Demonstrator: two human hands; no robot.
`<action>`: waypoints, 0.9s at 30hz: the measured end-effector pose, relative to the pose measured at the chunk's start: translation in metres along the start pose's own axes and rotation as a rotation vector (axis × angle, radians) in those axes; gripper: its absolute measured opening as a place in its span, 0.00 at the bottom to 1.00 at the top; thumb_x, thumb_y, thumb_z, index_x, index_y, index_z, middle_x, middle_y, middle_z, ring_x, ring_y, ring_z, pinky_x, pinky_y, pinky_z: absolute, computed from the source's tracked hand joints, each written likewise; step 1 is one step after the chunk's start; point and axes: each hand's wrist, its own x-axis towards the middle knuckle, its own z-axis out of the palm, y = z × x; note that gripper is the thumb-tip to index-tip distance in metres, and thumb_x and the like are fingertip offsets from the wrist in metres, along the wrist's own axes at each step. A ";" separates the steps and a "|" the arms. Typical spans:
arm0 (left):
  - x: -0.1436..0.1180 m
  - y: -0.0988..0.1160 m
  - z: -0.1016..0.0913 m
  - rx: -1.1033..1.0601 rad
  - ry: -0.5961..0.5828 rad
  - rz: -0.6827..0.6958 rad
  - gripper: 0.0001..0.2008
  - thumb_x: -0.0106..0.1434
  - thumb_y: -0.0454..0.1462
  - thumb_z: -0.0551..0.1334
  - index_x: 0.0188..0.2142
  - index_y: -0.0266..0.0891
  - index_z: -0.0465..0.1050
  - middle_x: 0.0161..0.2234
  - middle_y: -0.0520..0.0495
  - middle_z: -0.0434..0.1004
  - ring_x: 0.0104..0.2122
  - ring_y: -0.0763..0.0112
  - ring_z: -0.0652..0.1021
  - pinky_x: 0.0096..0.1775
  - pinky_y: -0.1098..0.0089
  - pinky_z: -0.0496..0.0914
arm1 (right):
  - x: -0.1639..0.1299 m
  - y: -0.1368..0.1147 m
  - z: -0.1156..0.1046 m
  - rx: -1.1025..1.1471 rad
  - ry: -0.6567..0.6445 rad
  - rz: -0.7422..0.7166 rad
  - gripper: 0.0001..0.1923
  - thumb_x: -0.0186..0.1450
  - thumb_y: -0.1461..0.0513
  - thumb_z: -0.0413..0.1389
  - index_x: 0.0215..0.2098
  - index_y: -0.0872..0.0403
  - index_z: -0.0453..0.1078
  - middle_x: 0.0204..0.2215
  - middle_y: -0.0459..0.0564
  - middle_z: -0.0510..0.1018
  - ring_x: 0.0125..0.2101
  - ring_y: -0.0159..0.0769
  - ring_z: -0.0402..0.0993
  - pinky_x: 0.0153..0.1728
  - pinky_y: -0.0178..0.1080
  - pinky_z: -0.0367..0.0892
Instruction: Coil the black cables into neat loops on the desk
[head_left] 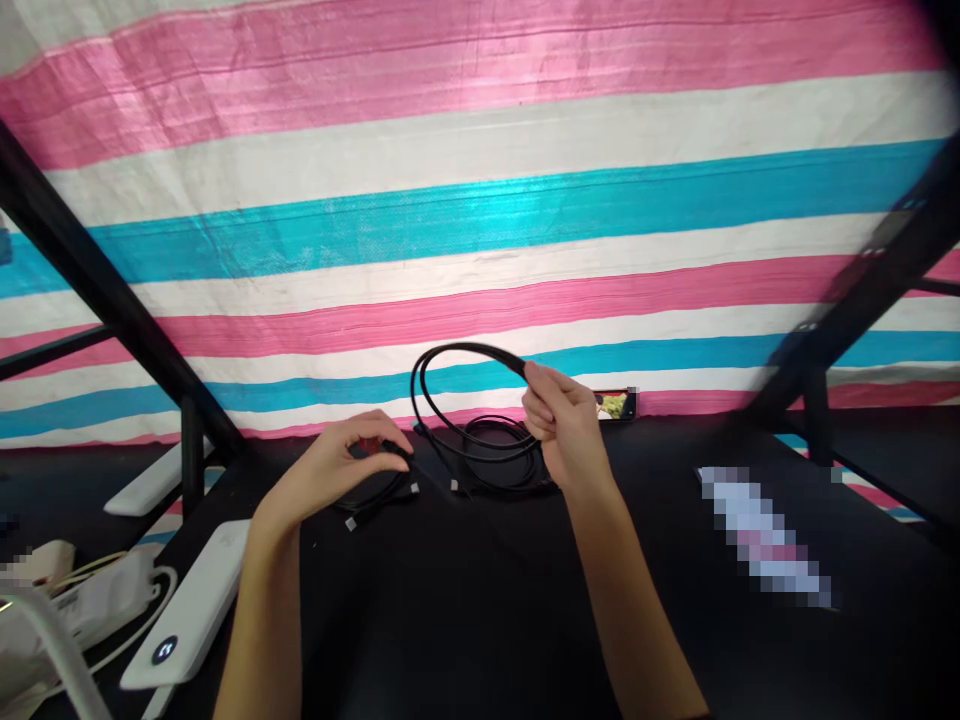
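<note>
Forearms (634, 600) over a black desk (435, 620), looped cable in the right grip

Both arms come in from the lower edge, elbows out of view. In the right hand (566, 425), the thumb is clamped with the fingers on a black looped cable (480, 348). The strands are pinched where they run side by side, probably so that the turns stay gathered while the loop stands clear of the desk in front of the striped sheet (480, 215).

Lower down, the left hand (360, 455) arches over the desk with thumb and index tips close together. Dark cable lies behind them, so I cannot tell whether that grip closes on anything. Just below the fingertips are two metal-tipped plugs (412, 490).

More black coiled cable (499, 488) rests on the desk beneath the held loop, between the hands. Beside the left forearm sits a white power bank (191, 610) with its lit display facing up, perhaps so that it can be read; a white power strip (109, 595) lies farther left. Well apart on the right is a flat packet (765, 540), its surface blurred out.
</note>
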 end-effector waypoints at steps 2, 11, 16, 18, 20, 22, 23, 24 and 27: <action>0.003 0.002 0.005 0.034 0.219 0.041 0.06 0.58 0.42 0.65 0.31 0.43 0.78 0.33 0.46 0.77 0.36 0.63 0.73 0.39 0.66 0.67 | -0.002 0.000 0.001 -0.080 -0.085 0.018 0.14 0.53 0.53 0.65 0.28 0.55 0.75 0.13 0.36 0.49 0.15 0.22 0.40 0.15 0.32 0.36; 0.011 0.005 0.020 0.049 0.674 0.107 0.04 0.58 0.40 0.64 0.29 0.44 0.78 0.27 0.50 0.75 0.30 0.67 0.69 0.39 0.65 0.64 | -0.013 -0.010 0.004 -0.460 -0.390 0.057 0.21 0.55 0.55 0.64 0.46 0.49 0.76 0.28 0.46 0.75 0.27 0.30 0.69 0.28 0.33 0.64; 0.009 0.002 0.015 0.081 0.679 0.106 0.04 0.58 0.40 0.65 0.29 0.45 0.77 0.27 0.50 0.74 0.33 0.65 0.70 0.40 0.64 0.64 | -0.014 -0.010 0.001 -0.558 -0.375 -0.024 0.19 0.60 0.59 0.61 0.49 0.48 0.74 0.39 0.49 0.79 0.37 0.35 0.75 0.38 0.37 0.70; 0.007 0.003 0.013 0.109 0.642 0.101 0.05 0.57 0.42 0.65 0.30 0.45 0.76 0.31 0.50 0.75 0.37 0.63 0.72 0.44 0.63 0.65 | -0.014 -0.010 0.002 -0.557 -0.341 -0.086 0.18 0.60 0.60 0.60 0.49 0.49 0.74 0.45 0.49 0.78 0.44 0.38 0.74 0.44 0.39 0.70; 0.005 0.007 0.012 0.136 0.587 0.101 0.11 0.55 0.44 0.66 0.37 0.45 0.74 0.40 0.48 0.75 0.44 0.60 0.72 0.48 0.62 0.64 | -0.015 -0.011 0.003 -0.552 -0.336 -0.114 0.18 0.59 0.61 0.61 0.48 0.49 0.74 0.46 0.49 0.78 0.47 0.40 0.74 0.46 0.40 0.70; 0.003 0.013 0.014 0.157 0.524 0.120 0.21 0.54 0.45 0.67 0.47 0.46 0.70 0.49 0.46 0.71 0.50 0.58 0.70 0.51 0.60 0.63 | -0.018 -0.012 0.005 -0.544 -0.354 -0.130 0.18 0.59 0.61 0.61 0.48 0.49 0.74 0.47 0.49 0.78 0.47 0.41 0.74 0.48 0.41 0.71; 0.002 0.017 0.017 0.165 0.490 0.134 0.26 0.53 0.46 0.68 0.51 0.46 0.67 0.52 0.45 0.69 0.52 0.57 0.68 0.53 0.59 0.62 | -0.019 -0.012 0.005 -0.542 -0.370 -0.141 0.18 0.59 0.61 0.61 0.48 0.48 0.75 0.47 0.48 0.78 0.47 0.41 0.74 0.48 0.41 0.71; 0.002 0.020 0.019 0.172 0.451 0.144 0.28 0.53 0.46 0.68 0.53 0.47 0.66 0.53 0.44 0.69 0.53 0.57 0.68 0.54 0.59 0.61 | -0.021 -0.013 0.006 -0.546 -0.391 -0.156 0.18 0.58 0.61 0.62 0.48 0.48 0.75 0.46 0.48 0.78 0.47 0.41 0.74 0.47 0.41 0.71; 0.002 0.028 0.028 0.166 0.356 0.123 0.21 0.54 0.44 0.68 0.47 0.45 0.71 0.46 0.45 0.75 0.47 0.58 0.73 0.49 0.62 0.65 | -0.023 -0.013 0.006 -0.579 -0.449 -0.211 0.17 0.58 0.62 0.62 0.46 0.48 0.76 0.43 0.48 0.79 0.42 0.40 0.77 0.43 0.40 0.73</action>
